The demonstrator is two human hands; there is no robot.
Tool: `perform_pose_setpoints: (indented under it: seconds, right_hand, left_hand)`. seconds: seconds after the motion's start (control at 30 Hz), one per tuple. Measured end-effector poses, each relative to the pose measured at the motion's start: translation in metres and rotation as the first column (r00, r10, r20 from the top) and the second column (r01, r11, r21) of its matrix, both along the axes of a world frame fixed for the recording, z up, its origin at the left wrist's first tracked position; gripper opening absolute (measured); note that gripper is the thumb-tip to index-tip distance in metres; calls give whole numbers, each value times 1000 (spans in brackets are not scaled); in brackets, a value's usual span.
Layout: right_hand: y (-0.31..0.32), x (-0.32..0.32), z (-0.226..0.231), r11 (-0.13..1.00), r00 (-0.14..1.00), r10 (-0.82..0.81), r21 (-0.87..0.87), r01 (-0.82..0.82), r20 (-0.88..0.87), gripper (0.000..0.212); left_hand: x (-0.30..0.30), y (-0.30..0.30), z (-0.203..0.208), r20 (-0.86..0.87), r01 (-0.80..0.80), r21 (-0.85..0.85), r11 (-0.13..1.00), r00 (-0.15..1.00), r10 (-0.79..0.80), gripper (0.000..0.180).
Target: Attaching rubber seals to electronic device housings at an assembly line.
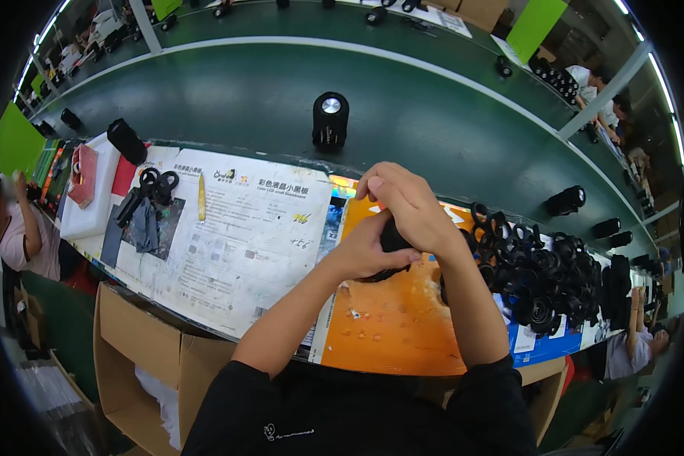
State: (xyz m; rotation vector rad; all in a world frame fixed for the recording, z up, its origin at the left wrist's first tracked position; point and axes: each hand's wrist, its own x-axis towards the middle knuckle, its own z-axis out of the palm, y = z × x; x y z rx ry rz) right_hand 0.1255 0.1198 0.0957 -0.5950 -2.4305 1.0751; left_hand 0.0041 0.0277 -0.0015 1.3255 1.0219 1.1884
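Over an orange printed board (387, 334), both my hands are closed on a black cylindrical device (394, 237), mostly hidden by them. My left hand (363, 247) wraps its near left side, thumb toward the right. My right hand (409, 204) lies over its top, fingers bent toward the left. Just right of my right forearm is a heap of black ring-shaped plastic parts (543, 285). Beyond my hands, a black portable speaker (330, 121) with a round silver end stands upright on the green belt (243, 91).
Left of my hands lies a white printed cardboard sheet (235, 258) with a yellow-handled cutter (201, 196) and several black rings (158, 185). An open cardboard box (140, 323) stands below the bench's near edge. More black speakers (566, 200) lie along the belt. Other people sit at both sides.
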Motion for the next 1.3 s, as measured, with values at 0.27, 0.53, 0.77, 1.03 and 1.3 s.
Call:
perform_pose_setpoints:
  seconds: [0.27, 0.53, 0.77, 1.03, 1.3]
  right_hand:
    - [-22, 40, -55, 853, 806, -481, -398, 339, -345, 25]
    - [-80, 47, -98, 518, 815, -489, -855, -16, -311, 56]
    - [-87, 47, -104, 448, 748, -565, -891, -76, -348, 54]
    - [-53, 58, -83, 283, 709, -648, -953, -113, -276, 61]
    - [81, 69, -23, 618, 635, -752, 146, 772, -177, 70]
  left_hand:
    - [-11, 7, -13, 640, -101, -73, 992, 758, 125, 65]
    - [-17, 9, -9, 753, -124, -43, 991, 648, 113, 81]
    - [-24, 8, -12, 740, -50, -2, 999, 671, 35, 79]
    - [-29, 10, 5, 661, -50, 34, 998, 750, 15, 79]
    - [-71, 80, 10, -100, -650, 178, 739, 735, 671, 72]
